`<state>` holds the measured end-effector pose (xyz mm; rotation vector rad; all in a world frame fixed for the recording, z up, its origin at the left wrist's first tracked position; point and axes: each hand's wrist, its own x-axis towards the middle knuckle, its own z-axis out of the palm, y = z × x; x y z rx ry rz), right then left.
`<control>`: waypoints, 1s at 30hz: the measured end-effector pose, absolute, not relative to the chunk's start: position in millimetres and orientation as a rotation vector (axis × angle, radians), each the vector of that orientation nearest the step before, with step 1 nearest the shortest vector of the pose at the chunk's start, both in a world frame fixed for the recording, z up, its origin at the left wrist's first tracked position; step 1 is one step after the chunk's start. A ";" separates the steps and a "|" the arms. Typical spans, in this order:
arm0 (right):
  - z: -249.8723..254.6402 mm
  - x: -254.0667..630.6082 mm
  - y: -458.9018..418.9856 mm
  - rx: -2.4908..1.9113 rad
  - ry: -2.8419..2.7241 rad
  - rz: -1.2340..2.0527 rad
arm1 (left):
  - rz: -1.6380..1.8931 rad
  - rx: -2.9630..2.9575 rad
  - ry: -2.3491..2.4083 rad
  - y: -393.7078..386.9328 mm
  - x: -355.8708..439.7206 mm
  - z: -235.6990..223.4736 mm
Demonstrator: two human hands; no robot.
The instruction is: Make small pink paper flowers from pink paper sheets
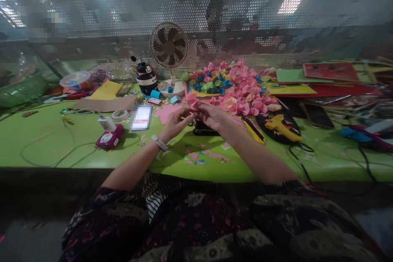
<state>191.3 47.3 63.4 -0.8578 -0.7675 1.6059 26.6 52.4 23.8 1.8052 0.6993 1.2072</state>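
A pink paper flower (192, 100) is pinched at the fingertips, just above the table. My right hand (212, 115) is closed on its near side, thumb and fingers together. From the other side my left hand (178, 123), with a pale watch on the wrist, meets it with its fingers bent in against the same flower. The exact grip of the fingertips is small and partly hidden. Under my right hand lies a dark object (205, 128), mostly covered. Pink paper sheets (167, 112) lie left of the hands.
Behind the hands rises a heap of pink paper flowers (245, 84). A yellow glue gun (283, 127) and yellow cutter (254, 132) lie right. A phone (141, 117), purple socket box (109, 137) and cables lie left. A fan (169, 45) stands behind. Paper scraps (208, 156) litter the front.
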 end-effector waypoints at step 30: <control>45.4 208.9 53.4 -1.149 -2.043 -0.053 | 1.087 2.540 1.179 66.6 8.9 24.3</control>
